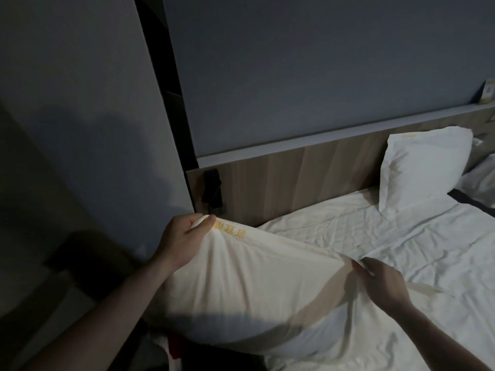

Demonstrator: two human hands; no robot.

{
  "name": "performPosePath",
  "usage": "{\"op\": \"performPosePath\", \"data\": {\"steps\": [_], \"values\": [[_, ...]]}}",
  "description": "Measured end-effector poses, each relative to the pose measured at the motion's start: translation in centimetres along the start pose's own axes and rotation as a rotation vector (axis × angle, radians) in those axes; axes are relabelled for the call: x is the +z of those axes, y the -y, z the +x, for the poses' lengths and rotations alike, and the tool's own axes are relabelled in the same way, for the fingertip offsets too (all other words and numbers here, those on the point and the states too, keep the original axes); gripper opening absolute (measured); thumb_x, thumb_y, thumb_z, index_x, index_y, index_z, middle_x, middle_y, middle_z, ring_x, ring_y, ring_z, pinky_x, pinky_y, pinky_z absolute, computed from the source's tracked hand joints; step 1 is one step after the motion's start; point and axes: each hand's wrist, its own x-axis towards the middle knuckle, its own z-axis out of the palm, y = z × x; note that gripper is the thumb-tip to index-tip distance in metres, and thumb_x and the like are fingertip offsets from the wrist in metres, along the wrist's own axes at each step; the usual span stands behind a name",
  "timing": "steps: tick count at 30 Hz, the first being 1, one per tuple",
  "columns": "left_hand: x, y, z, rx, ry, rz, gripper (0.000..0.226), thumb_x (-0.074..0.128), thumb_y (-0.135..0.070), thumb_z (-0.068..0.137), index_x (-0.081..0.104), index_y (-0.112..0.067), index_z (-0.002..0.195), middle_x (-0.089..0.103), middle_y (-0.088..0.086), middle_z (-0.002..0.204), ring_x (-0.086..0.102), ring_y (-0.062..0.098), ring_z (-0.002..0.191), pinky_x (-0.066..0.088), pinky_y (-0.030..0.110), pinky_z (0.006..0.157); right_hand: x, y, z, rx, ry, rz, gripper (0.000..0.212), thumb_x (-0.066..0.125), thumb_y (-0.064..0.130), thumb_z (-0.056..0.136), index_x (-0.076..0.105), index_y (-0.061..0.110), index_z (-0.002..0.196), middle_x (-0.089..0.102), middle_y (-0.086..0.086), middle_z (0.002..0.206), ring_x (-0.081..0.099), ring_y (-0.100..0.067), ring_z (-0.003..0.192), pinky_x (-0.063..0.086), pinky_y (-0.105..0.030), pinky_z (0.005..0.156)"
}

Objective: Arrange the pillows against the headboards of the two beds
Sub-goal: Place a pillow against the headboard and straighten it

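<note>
A white pillow with yellow embroidered characters hangs over the near left part of the bed. My left hand pinches its far left corner, close to the wooden headboard. My right hand grips the pillow's right corner above the creased white sheet. A second white pillow leans upright against the headboard further right. Part of a third pillow shows at the right edge, on what looks like the neighbouring bed.
A black switch or socket block is fixed to the headboard's left end. A grey shelf tops the headboard, with a small card at far right. A grey wall panel stands left. A dark gap separates the beds.
</note>
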Motion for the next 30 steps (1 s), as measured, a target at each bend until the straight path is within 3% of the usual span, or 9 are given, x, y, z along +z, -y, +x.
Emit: {"op": "performPosePath", "data": {"steps": [3,6,9,14,16,19,22,26,30], "values": [[-0.6,1.0,2.0,-0.036,-0.016,0.02,0.042,0.066,-0.038,0.099,0.066,-0.009,0.069,0.059,-0.011,0.062,0.055,0.005,0.062,0.043,0.029,0.064,-0.8,1.2,2.8,-0.038,-0.044,-0.028,0.035,0.061,0.038,0.1,0.062,0.018,0.071,0.071,-0.002,0.075,0.073,-0.035,0.086,0.049,-0.038,0.07],[-0.4,1.7,4.3,-0.064,-0.048,0.035,0.031,0.069,-0.035,0.099,0.074,-0.016,0.075,0.066,-0.012,0.061,0.058,-0.003,0.059,0.045,0.023,0.06,-1.5,2.1,6.3,-0.056,-0.089,-0.026,0.03,0.062,0.037,0.099,0.067,0.017,0.077,0.074,-0.002,0.08,0.074,-0.034,0.086,0.053,-0.04,0.072],[0.5,2.5,7.0,-0.103,-0.042,0.043,0.045,0.069,-0.048,0.092,0.073,-0.007,0.077,0.063,-0.007,0.064,0.058,0.006,0.061,0.044,0.027,0.062,-2.0,2.6,10.3,-0.071,-0.151,-0.036,0.027,0.066,0.033,0.097,0.067,0.017,0.075,0.074,-0.005,0.081,0.074,-0.036,0.084,0.053,-0.04,0.069],[4.1,3.4,11.6,-0.189,0.025,-0.055,0.047,0.071,-0.036,0.096,0.073,0.009,0.083,0.072,0.024,0.075,0.064,0.022,0.068,0.044,0.031,0.064,-2.0,2.1,18.1,-0.066,-0.149,-0.036,0.02,0.066,0.029,0.098,0.076,0.016,0.087,0.075,-0.008,0.088,0.072,-0.039,0.087,0.055,-0.042,0.073],[5.7,3.7,13.6,-0.206,0.055,-0.068,0.062,0.067,-0.047,0.086,0.066,0.014,0.078,0.062,0.014,0.066,0.058,0.018,0.066,0.039,0.031,0.063,-1.6,1.6,21.4,-0.074,-0.144,-0.046,0.017,0.065,0.028,0.099,0.077,0.018,0.092,0.076,-0.006,0.091,0.072,-0.037,0.09,0.055,-0.043,0.075],[8.1,5.1,16.7,-0.216,0.055,-0.029,0.066,0.065,-0.058,0.08,0.058,0.005,0.064,0.054,0.002,0.057,0.051,0.012,0.058,0.036,0.03,0.061,-0.7,0.6,26.4,-0.089,-0.134,-0.082,0.016,0.065,0.026,0.099,0.076,0.019,0.089,0.075,-0.005,0.088,0.073,-0.037,0.088,0.051,-0.041,0.073],[10.9,6.9,20.2,-0.255,0.082,-0.038,0.07,0.062,-0.067,0.076,0.069,0.002,0.07,0.069,0.012,0.062,0.062,0.016,0.061,0.044,0.031,0.062,0.3,-0.5,31.8,-0.098,-0.124,-0.131,0.014,0.068,0.025,0.097,0.077,0.017,0.09,0.078,-0.007,0.092,0.075,-0.037,0.088,0.049,-0.04,0.074],[14.2,7.9,24.2,-0.315,0.119,0.006,0.075,0.06,-0.072,0.072,0.063,0.003,0.07,0.059,0.002,0.054,0.054,0.013,0.056,0.04,0.032,0.059,0.4,-1.3,37.7,-0.073,-0.077,-0.173,0.016,0.067,0.028,0.097,0.078,0.017,0.095,0.081,-0.009,0.1,0.074,-0.038,0.097,0.051,-0.043,0.083],[17.2,7.6,27.7,-0.409,0.178,-0.062,0.075,0.063,-0.07,0.068,0.069,0.005,0.075,0.069,0.018,0.063,0.06,0.015,0.062,0.043,0.032,0.063,0.0,-1.5,42.6,-0.054,-0.031,-0.226,0.024,0.061,0.034,0.1,0.079,0.018,0.104,0.079,-0.011,0.109,0.072,-0.039,0.104,0.047,-0.043,0.091]]}}
